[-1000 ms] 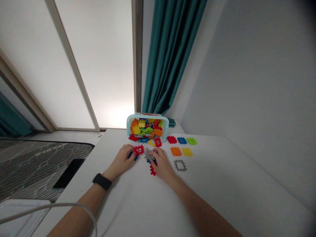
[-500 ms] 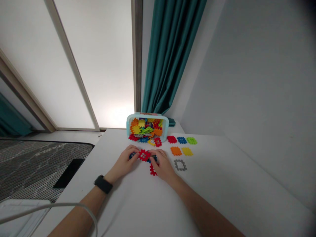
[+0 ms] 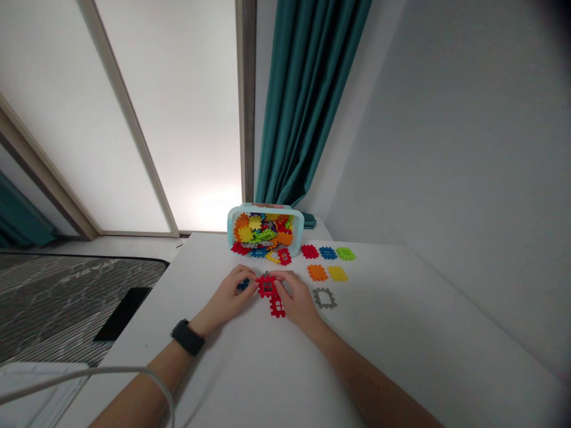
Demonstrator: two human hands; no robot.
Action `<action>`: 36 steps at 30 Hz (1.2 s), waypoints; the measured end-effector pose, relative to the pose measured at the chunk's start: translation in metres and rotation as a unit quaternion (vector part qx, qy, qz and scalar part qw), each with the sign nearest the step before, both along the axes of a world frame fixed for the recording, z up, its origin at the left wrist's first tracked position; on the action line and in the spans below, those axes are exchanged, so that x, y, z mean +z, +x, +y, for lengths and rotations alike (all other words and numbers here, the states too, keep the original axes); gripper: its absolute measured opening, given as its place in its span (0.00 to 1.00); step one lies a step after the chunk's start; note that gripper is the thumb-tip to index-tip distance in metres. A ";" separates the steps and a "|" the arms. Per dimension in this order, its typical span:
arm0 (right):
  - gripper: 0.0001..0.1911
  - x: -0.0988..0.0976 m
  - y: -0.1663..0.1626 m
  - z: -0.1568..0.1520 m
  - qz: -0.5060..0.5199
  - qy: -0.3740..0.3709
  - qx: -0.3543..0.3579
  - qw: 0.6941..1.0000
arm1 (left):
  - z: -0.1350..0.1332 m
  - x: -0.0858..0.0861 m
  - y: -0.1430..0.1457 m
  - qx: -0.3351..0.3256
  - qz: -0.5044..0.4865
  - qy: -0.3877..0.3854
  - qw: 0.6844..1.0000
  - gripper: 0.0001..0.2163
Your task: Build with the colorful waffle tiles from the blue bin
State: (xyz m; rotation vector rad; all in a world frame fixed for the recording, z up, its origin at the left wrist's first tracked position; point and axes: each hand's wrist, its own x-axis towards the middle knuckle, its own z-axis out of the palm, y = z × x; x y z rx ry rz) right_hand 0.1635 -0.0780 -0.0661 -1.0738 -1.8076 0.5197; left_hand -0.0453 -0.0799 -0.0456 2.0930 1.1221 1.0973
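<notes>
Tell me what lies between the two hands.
In the head view, a red window piece lies between the left hand and right hand; a second red piece shows just below it in the picture.

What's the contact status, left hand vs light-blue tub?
Apart. The head view shows a strip of white tabletop between the left hand and the light-blue tub, which lies farther from the camera.

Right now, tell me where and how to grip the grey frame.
Pinch the grey frame by its right-hand bar, probably best from the right: it lies flat on the table, its open middle could take a fingertip, and the right hand is to its left.
</notes>
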 end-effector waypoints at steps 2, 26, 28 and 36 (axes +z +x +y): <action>0.13 0.004 0.000 -0.001 -0.009 0.003 0.014 1.000 | 0.000 0.001 -0.001 -0.001 0.000 0.005 1.000 0.07; 0.11 0.008 0.003 -0.001 0.088 -0.074 -0.009 0.993 | 0.000 -0.005 0.002 -0.004 0.001 -0.003 1.000 0.08; 0.11 0.009 0.003 -0.002 0.085 -0.071 -0.008 0.994 | -0.001 -0.005 0.001 0.008 0.030 0.049 0.998 0.12; 0.11 0.009 0.003 -0.004 0.064 -0.046 -0.005 0.997 | -0.002 -0.006 -0.007 0.020 0.127 0.191 0.973 0.22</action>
